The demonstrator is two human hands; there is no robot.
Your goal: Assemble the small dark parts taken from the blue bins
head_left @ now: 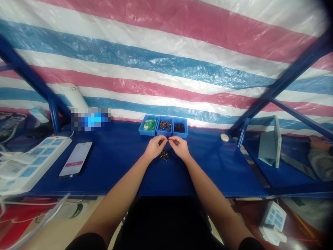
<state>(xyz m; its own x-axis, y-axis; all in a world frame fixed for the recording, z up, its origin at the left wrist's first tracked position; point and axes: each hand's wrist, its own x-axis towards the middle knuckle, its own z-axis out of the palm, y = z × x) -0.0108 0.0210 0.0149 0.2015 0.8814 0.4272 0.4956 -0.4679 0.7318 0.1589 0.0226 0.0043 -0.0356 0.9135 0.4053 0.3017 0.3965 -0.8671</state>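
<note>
My left hand (156, 145) and my right hand (178, 145) meet fingertip to fingertip just in front of the blue bins. Both are closed in a pinch around something small and dark, too tiny to name. Below them on the blue table lies a little pile of brassy and dark screw-like parts (163, 155). Three small blue bins stand side by side behind my hands. In the left bin (147, 132) is a green plastic packet (150, 124). The middle bin (163, 133) holds many small brassy metal parts (165, 125), the right bin (180, 134) small black parts (179, 128).
A phone (76, 159) and a white power strip (39, 161) lie to the left on the blue table (111, 166). At the right are a round whitish object (224, 137), a blue frame post (243, 132) and a tablet in a case (270, 142). Another person's sleeve (319, 159) shows far right.
</note>
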